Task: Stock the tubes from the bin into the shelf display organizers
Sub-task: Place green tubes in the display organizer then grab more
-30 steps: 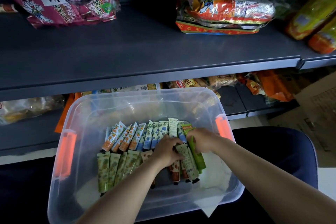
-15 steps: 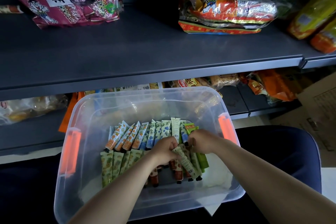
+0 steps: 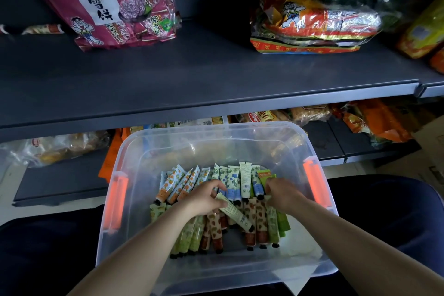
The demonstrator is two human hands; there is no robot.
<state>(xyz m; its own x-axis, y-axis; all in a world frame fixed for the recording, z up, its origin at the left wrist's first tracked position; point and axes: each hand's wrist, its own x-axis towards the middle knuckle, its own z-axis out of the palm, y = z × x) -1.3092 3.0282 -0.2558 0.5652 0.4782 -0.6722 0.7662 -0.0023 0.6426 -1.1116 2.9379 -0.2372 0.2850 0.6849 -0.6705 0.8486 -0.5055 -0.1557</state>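
A clear plastic bin (image 3: 182,141) with orange handles sits in front of me and holds several patterned tubes in two rows. Both hands are down inside it. My left hand (image 3: 204,197) pinches the flat end of a pale green tube (image 3: 236,215) that lies slanted over the front row. My right hand (image 3: 283,193) rests with curled fingers on the tubes at the right end, among green ones (image 3: 282,220); what it holds is hidden. No display organizers are in view.
A dark grey shelf (image 3: 192,84) runs across above the bin, with a pink snack bag (image 3: 108,4) at left and orange snack packs (image 3: 312,24) at right. A lower shelf behind the bin holds more packets (image 3: 374,122). A cardboard box (image 3: 432,151) stands at far right.
The view has tilted up a little. My left hand has pulled the pale green tube leftward away from my right hand, which has shifted right onto the end tubes.
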